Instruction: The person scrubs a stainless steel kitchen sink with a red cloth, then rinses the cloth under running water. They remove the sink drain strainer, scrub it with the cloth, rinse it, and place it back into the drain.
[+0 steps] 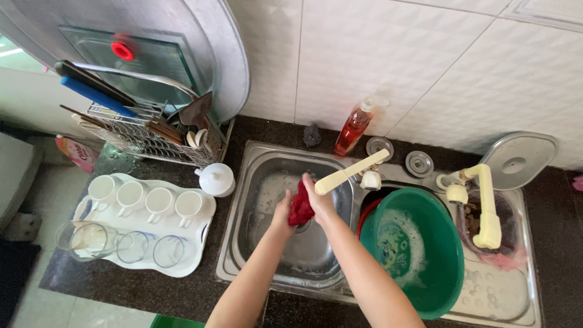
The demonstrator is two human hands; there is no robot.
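Crumpled dark red cloth (300, 206) over the steel sink basin (267, 182)

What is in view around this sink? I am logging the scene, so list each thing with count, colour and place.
red cloth: one, dark red, over the left sink basin, held between both hands
sink: one, steel, two basins
tap: one, cream, swung over the left basin
second tap: one, cream, at the right
green basin: one, soapy water inside, in the right sink basin
soap bottle: one, orange-red liquid, behind the sink
white cups: four, on a white tray, left counter
glasses: three, clear, same tray
dish rack: one, wire, back left
left hand: one, gripping the cloth
right hand: one, gripping the cloth
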